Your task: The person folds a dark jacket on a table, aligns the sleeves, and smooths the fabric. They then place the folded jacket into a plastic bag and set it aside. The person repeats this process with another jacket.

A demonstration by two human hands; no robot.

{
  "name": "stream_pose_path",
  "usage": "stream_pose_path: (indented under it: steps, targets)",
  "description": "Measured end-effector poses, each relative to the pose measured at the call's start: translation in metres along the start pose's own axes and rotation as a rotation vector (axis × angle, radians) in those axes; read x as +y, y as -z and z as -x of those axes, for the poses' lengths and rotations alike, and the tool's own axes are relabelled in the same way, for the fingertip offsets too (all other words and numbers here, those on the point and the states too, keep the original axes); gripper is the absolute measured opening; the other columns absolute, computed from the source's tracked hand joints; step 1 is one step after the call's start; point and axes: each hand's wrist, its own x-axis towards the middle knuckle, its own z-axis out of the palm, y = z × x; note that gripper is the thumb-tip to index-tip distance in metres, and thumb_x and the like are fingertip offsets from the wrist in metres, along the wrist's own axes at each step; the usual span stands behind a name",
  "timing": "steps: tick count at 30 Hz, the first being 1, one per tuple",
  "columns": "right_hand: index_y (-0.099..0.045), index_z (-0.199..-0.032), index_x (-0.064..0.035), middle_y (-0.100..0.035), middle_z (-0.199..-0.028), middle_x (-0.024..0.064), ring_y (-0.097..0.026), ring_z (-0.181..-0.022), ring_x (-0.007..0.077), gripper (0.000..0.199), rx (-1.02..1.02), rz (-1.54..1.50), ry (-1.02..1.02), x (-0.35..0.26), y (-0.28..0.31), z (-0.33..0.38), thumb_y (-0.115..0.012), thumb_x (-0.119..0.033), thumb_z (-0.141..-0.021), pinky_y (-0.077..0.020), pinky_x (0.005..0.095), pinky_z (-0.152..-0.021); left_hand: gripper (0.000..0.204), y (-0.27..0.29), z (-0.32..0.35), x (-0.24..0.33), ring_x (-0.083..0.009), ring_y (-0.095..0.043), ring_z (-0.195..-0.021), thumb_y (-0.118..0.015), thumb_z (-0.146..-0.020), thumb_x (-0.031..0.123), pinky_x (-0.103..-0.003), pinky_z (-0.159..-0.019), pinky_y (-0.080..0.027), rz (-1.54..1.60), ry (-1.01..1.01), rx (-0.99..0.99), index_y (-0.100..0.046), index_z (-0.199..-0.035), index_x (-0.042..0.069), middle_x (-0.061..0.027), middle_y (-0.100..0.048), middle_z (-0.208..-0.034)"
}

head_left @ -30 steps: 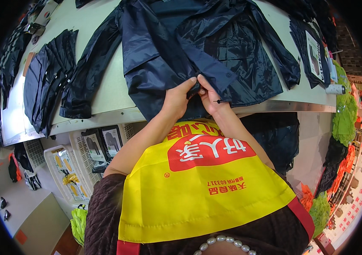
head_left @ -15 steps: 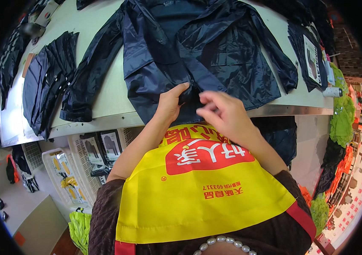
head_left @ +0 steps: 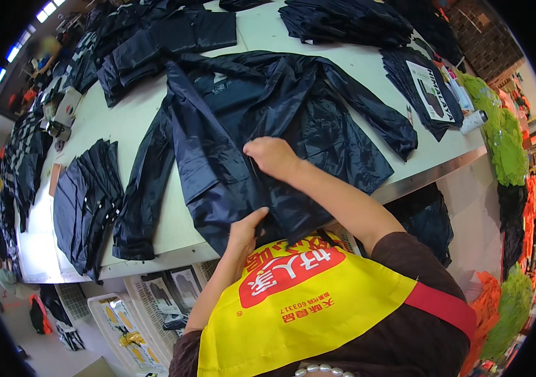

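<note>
A dark navy, shiny jacket (head_left: 208,166) lies spread on the pale table (head_left: 148,119), its sleeves out to both sides and its collar away from me. My left hand (head_left: 243,235) grips the lower front of the jacket near the hem, thumb on top; its other fingers are partly hidden by cloth. Farther up the front opening, my right hand (head_left: 274,158) is closed in a pinch on the front zip. The small pull itself is covered by the fingers. Below that hand the two front panels lie together.
Dark folded garments (head_left: 88,201) lie at the left, with more stacks (head_left: 343,22) at the back. Packaged garments (head_left: 428,91) and a thread spool (head_left: 474,121) sit at the right edge. White baskets (head_left: 107,308) stand below the table; lime-green cloth (head_left: 497,125) hangs at right.
My right hand has moved up along the jacket's front, away from my body, and closed in a pinch. My left hand stays at the hem. The view has tilted, showing more table.
</note>
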Motion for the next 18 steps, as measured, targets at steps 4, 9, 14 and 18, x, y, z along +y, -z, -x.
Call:
stream_pose_path:
  steps: [4,9,14,18]
  targets:
    - [-0.059,-0.112,-0.0071,-0.062,-0.103,0.0177,-0.057,-0.100,0.0344,0.044,0.257,0.058,-0.269,0.069,0.059,0.006,-0.070,-0.021,-0.071,-0.0465,0.0410,-0.086,0.012,0.050,-0.022,0.009,-0.0139,-0.057,-0.064,-0.072,-0.074,0.013,-0.026,-0.052,-0.043,-0.038,-0.153,0.203,-0.065,-0.080,0.005,-0.0027,-0.062,-0.076]
    - [-0.033,-0.138,-0.0086,-0.054,-0.122,0.0194,-0.053,-0.112,0.0346,0.062,-0.230,0.863,-0.933,0.222,0.128,0.160,-0.055,-0.007,-0.080,-0.0461,0.0509,-0.083,0.022,0.124,-0.060,0.052,-0.0160,-0.057,-0.068,-0.069,-0.074,0.015,-0.028,-0.057,-0.045,-0.274,-0.262,0.310,-0.064,-0.090,0.002,-0.0047,-0.063,-0.081]
    - [-0.048,-0.129,-0.0154,-0.057,-0.088,0.0209,-0.058,-0.081,0.0403,0.052,0.015,0.536,-0.649,0.146,0.156,0.178,-0.049,-0.001,-0.079,-0.0484,0.0465,-0.071,0.020,0.206,-0.081,0.120,-0.0170,-0.056,-0.058,-0.070,-0.077,0.019,-0.030,-0.055,-0.043,-0.689,-0.169,0.448,-0.065,-0.079,-0.001,-0.0061,-0.060,-0.069]
    - [-0.056,-0.121,-0.0153,-0.060,-0.094,0.0215,-0.059,-0.086,0.0395,0.046,-0.376,0.417,-0.730,0.091,0.160,0.280,-0.050,-0.001,-0.077,-0.0482,0.0477,-0.075,0.048,0.243,-0.134,0.156,-0.0437,-0.059,-0.095,-0.062,-0.082,0.039,-0.045,-0.080,-0.048,-1.263,-0.460,0.736,-0.064,-0.096,-0.007,-0.0289,-0.062,-0.099]
